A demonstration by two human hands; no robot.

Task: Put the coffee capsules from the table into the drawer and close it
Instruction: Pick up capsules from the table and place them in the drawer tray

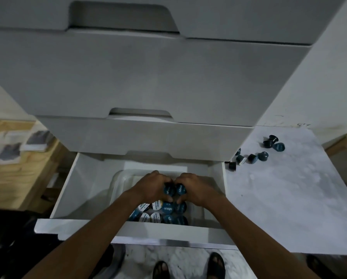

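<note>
The lowest white drawer (68, 190) stands pulled open. Inside it sits a clear plastic tray (116, 184) with several blue and white-lidded coffee capsules (164, 213) packed in rows. Both hands reach into the tray side by side. My left hand (151, 187) grips a blue capsule (169, 190) and my right hand (193, 188) grips another blue capsule (181, 190), both just above the packed rows. Several dark blue capsules (255, 156) lie loose on the white marble table (289, 198) to the right of the drawer unit.
Two closed drawers (144, 81) of the white unit rise above the open one. A wooden surface (17, 174) with grey packets lies to the left. My feet in sandals (188, 266) stand on the floor below the drawer front.
</note>
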